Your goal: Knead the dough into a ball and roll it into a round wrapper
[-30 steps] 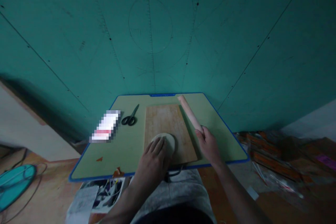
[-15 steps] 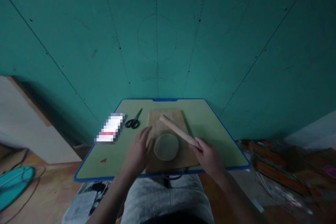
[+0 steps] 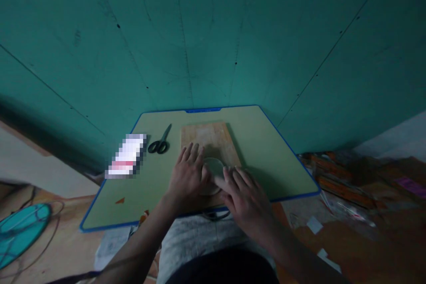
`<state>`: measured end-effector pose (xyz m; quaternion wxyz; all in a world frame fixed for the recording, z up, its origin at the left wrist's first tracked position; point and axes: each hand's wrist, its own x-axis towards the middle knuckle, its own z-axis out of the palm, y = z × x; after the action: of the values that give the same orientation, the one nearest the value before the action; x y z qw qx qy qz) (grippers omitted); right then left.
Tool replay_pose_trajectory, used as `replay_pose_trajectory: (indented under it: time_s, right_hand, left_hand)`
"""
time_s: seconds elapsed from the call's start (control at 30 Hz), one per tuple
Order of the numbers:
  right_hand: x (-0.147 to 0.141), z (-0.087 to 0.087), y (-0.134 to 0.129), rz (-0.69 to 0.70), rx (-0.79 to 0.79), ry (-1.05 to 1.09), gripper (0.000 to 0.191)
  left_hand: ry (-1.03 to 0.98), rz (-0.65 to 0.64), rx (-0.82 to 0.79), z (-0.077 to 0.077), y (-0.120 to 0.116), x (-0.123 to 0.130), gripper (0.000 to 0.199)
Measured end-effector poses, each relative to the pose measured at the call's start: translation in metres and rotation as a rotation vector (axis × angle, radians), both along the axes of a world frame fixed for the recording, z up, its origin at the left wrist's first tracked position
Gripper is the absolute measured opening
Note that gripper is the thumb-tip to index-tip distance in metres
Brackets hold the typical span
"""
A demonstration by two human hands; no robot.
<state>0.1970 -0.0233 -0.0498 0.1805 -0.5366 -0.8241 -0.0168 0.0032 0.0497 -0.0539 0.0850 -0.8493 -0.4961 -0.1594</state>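
Observation:
A wooden cutting board (image 3: 208,133) lies on the pale green tabletop, with a round flat piece of dough (image 3: 214,166) on its near part. My left hand (image 3: 189,175) lies over the left side of the dough and board, fingers stretched forward and thumb beside the dough. My right hand (image 3: 246,191) is closed over the rolling pin (image 3: 220,182), its fingers bent across it. Only a short stretch of the pin shows between my hands, over the dough; the rest is hidden. Whether the pin reaches under my left palm I cannot tell.
Black-handled scissors (image 3: 159,144) lie left of the board, beside a blurred-out phone-like object (image 3: 126,157). A small orange scrap (image 3: 120,200) is near the left edge of the blue-rimmed table (image 3: 282,155). Behind it stands a green wall (image 3: 213,44). Clutter (image 3: 346,191) covers the floor at right.
My right hand has moved left and nearer me, bringing the rolling pin over the dough. My left hand has come onto the dough's left side. The view has shifted.

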Motion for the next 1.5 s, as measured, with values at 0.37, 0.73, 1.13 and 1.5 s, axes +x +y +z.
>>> replay_pose_trajectory:
  time_s: [0.37,0.73,1.13,1.5]
  right_hand:
    - [0.035,0.0,0.058,-0.185,-0.142,-0.051,0.054]
    - [-0.021,0.013,-0.018,-0.026,-0.151,0.1,0.061]
    - [0.02,0.001,0.015,-0.095,-0.126,0.035,0.052]
    - [-0.029,0.008,-0.032,0.026,-0.17,0.15,0.076]
  left_hand:
    - [0.067,-0.003,-0.087,0.013,0.059,0.046,0.046]
    - [0.002,-0.048,-0.144,0.005,0.007,-0.015,0.046]
    - [0.01,-0.05,-0.125,0.015,0.049,0.043,0.045]
    - [0.0,-0.079,-0.124,0.005,0.007,-0.015,0.053]
